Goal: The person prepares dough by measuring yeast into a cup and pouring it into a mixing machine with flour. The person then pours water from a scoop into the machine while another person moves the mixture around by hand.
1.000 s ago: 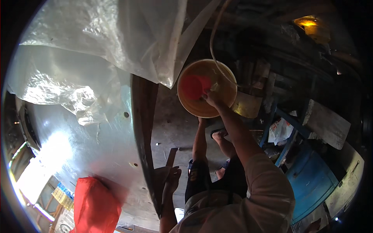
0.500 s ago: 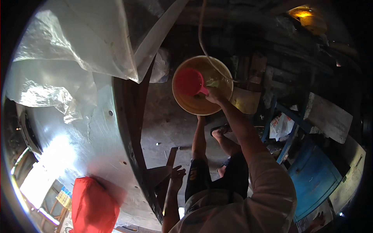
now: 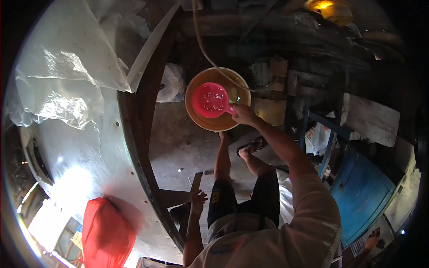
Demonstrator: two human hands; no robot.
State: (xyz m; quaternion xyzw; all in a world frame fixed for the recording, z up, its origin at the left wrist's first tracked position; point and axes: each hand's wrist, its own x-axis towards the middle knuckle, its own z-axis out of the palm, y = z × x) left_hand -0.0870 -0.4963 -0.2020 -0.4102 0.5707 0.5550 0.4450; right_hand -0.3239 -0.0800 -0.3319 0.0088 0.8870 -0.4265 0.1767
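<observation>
My right hand [image 3: 243, 115] is closed round the handle of a pink dipper [image 3: 202, 100]. Bubbly water shows in the dipper's bowl, which is over the mouth of a round yellowish bucket [image 3: 196, 123]. A pale hose [image 3: 206, 54] runs down across the bucket's far rim. Something light green, not clear in kind, shows in the bucket just beside the dipper. My left hand [image 3: 199, 201] hangs near my left thigh with its fingers apart, holding nothing, close to the table's edge.
At the left is a metal-topped table [image 3: 114, 156] with clear plastic sheeting [image 3: 58, 85] and a red plastic bag [image 3: 105, 234]. A clear bag [image 3: 171, 85] lies left of the bucket. A blue wooden piece of furniture [image 3: 359, 192] stands at the right; another person's limb [image 3: 372, 240] shows behind it.
The dipper has come up and now shows water with bubbles in its bowl. The whole view has shifted a little. My left hand still hangs with fingers apart.
</observation>
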